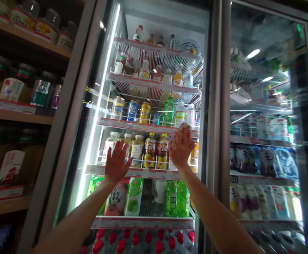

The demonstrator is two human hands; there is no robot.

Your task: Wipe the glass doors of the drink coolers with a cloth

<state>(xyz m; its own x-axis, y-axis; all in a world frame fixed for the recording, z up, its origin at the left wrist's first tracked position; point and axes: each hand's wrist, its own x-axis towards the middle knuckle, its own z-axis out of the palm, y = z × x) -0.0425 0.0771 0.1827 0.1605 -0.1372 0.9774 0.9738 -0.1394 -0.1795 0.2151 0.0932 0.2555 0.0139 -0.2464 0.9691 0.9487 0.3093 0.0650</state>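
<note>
Both my arms reach toward a tall glass-fronted drinks fridge. My left hand is flat with fingers spread, in front of the shelf of tea bottles, and holds nothing. Higher up, my right hand lies palm forward over what looks like a pale, mottled cloth. Only its edges show past the fingers, and the rest is hidden. Behind the hands stand a bottle with a yellow cap and a pale-labelled tea bottle. Whether either palm touches the glass is hard to tell.
Cans such as a gold one and green bottles fill the shelf above. Green drink bottles and red-capped bottles are below. A second glass door is at right, wooden shelves of jars at left.
</note>
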